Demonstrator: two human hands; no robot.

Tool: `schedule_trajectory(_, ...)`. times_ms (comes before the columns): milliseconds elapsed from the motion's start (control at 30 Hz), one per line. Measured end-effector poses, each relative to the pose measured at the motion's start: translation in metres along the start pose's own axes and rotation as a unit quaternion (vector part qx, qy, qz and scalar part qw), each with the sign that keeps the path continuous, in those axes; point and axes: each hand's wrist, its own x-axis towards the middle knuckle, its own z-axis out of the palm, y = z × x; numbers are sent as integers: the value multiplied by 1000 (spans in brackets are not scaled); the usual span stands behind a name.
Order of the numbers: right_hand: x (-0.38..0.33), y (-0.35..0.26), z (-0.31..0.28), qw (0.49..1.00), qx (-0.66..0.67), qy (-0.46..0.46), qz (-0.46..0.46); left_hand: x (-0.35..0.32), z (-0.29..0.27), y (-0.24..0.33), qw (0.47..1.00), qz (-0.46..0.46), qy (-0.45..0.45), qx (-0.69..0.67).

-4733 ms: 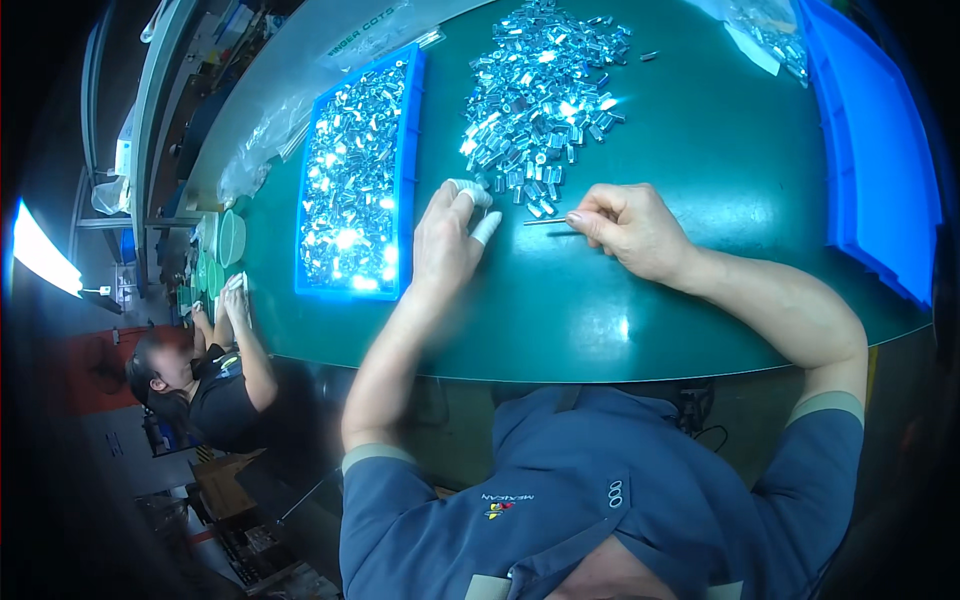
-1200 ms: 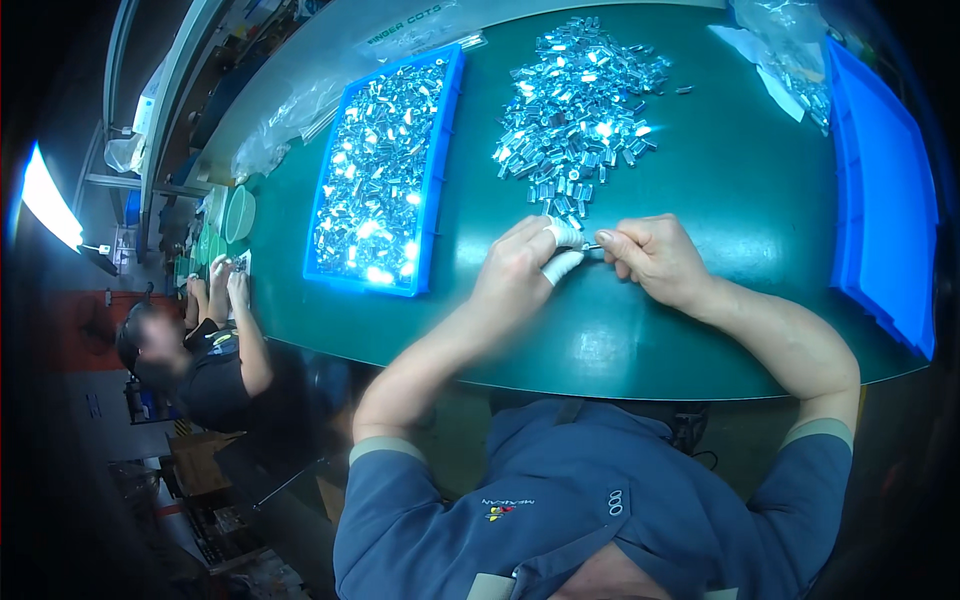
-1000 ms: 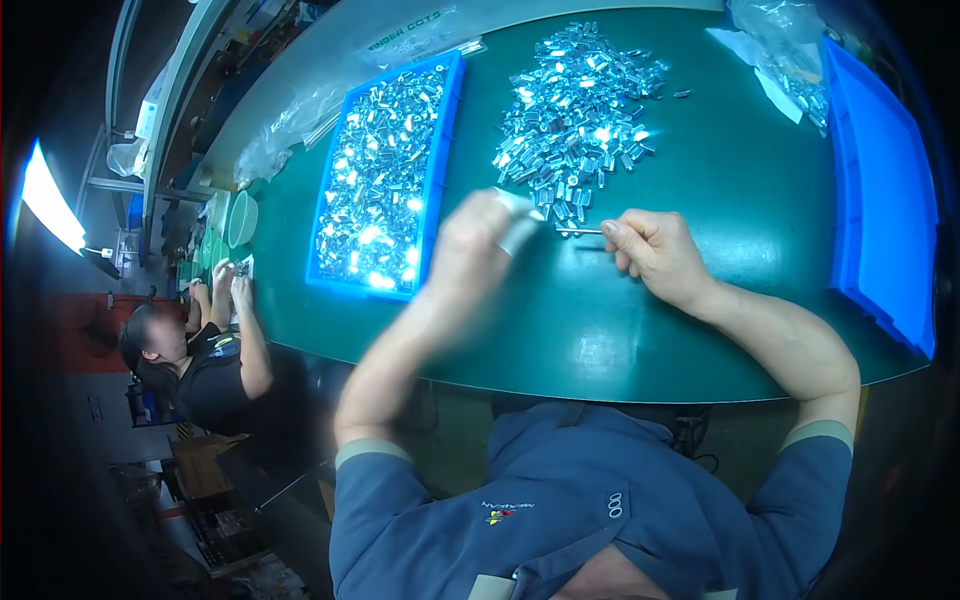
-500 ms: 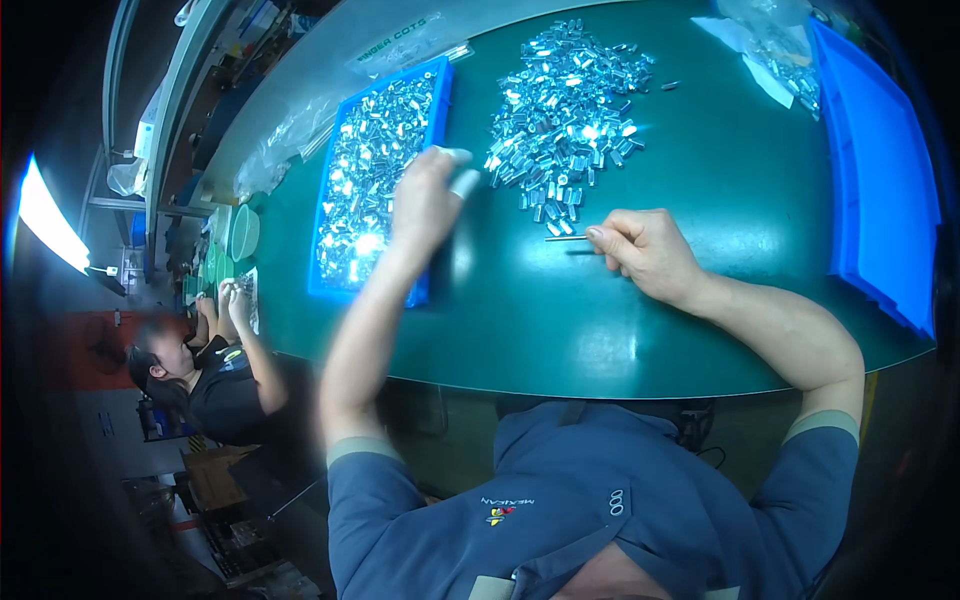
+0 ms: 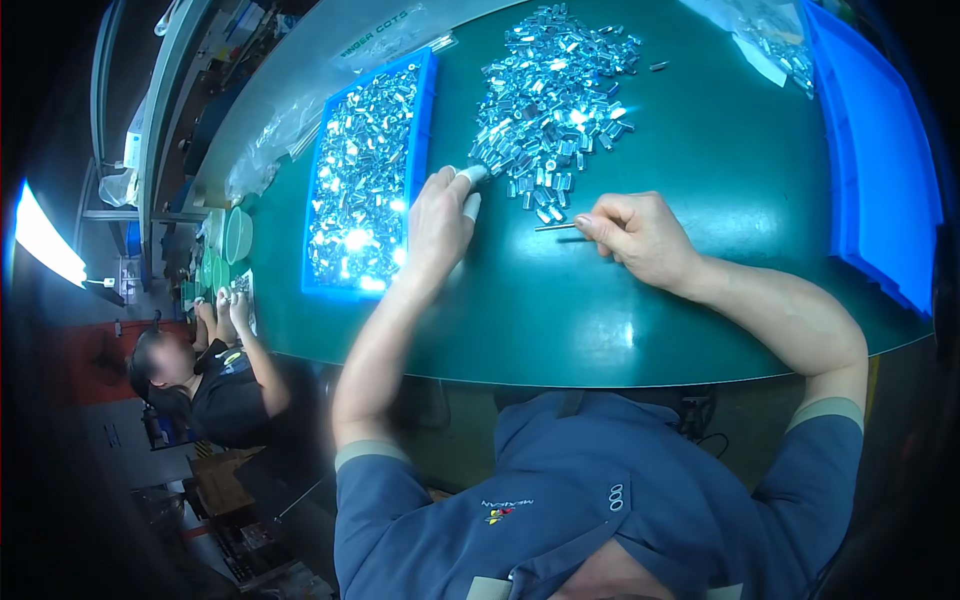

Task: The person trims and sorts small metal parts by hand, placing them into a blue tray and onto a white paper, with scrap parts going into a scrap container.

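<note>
My left hand (image 5: 440,218) reaches to the near left edge of a pile of small shiny metal sleeves (image 5: 548,95). White finger cots cover its thumb and a fingertip, which are apart, and I see nothing between them. In my right hand (image 5: 640,238), a thin metal rod (image 5: 553,227) is pinched between thumb and finger, pointing left just below the pile's near end. Left of my left hand lies a blue tray (image 5: 424,120) full of similar small metal pieces (image 5: 362,170).
On the green tabletop (image 5: 500,330), one loose piece (image 5: 658,66) lies right of the pile. A blue bin (image 5: 880,160) stands at the right edge, near a plastic bag of parts (image 5: 785,55). Clear plastic (image 5: 262,150) lies far left. A co-worker (image 5: 215,390) sits at the left.
My left hand has moved from beside the tray's edge right and slightly nearer to the pile's edge. My right hand stays almost in place with the rod. The whole view has shifted slightly.
</note>
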Motion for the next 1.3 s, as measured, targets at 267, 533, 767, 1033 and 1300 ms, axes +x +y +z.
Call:
schedule_trajectory(267, 0, 4, -1, 1000, 2, -9, -3, -8, -4, -2, 999, 32, -38, -14)
schedule_trajectory(533, -1, 6, 2, 999, 18, 26, -17, -25, -12, 33, 975, -19, -78, -206)
schedule_trajectory(767, -1, -1, 0, 999, 11, 50, -12, -26, -16, 55, 975, 28, -84, -203)
schedule_trajectory(1033, -2, -2, 0, 997, 11, 67, -29, -28, -13, 60, 973, 15, -75, -218)
schedule_trajectory(1300, -2, 3, 0, 997, -11, 60, -44, -26, -11, 65, 974, 44, -49, -216)
